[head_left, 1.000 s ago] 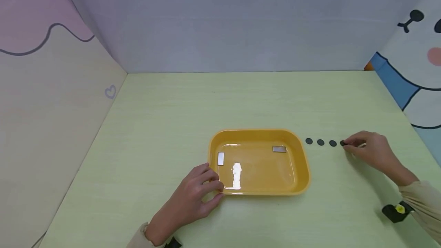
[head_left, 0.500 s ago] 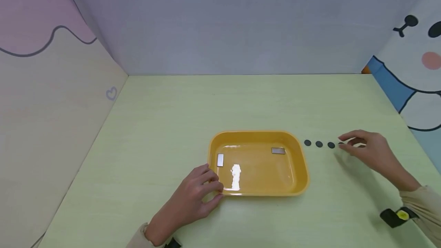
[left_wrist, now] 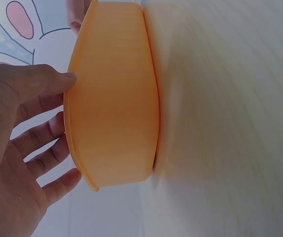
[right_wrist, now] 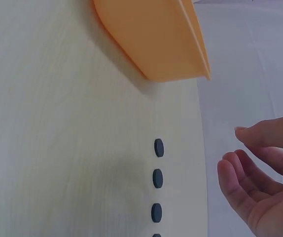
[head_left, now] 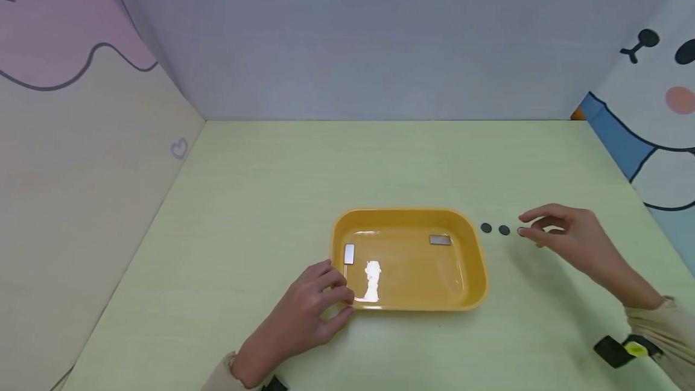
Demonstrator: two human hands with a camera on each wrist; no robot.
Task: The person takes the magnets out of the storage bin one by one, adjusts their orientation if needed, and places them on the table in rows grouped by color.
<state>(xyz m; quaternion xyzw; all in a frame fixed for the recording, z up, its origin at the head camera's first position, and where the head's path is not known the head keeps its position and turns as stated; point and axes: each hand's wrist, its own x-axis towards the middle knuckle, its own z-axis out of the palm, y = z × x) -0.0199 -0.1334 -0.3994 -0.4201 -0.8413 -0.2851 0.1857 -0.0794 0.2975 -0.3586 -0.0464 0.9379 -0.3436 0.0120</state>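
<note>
My left hand (head_left: pixel 305 303) grips the near left corner of a yellow tray (head_left: pixel 412 303). In the left wrist view, the thumb and fingers meet the rim of the tray (left_wrist: pixel 114 94). Right of the tray, small black discs (head_left: pixel 504 230) lie in a row on the table. My right hand (head_left: pixel 575 237) hovers above the row with thumb and fingers apart, holding nothing, and hides part of the row in the head view. Several black discs (right_wrist: pixel 157 178) show in the right wrist view, apart from the right hand (right_wrist: pixel 267 173).
Inside the tray lie two small silver rectangular plates, one plate (head_left: pixel 349 253) at the left and another plate (head_left: pixel 440 240) at the far right. The pale green table (head_left: pixel 260 186) meets a grey back wall (head_left: pixel 380 47) and patterned side walls.
My right hand has left the rightmost disc and moved left above the row, its fingertips parting. The left hand stays on the tray. The head view has shifted slightly.
</note>
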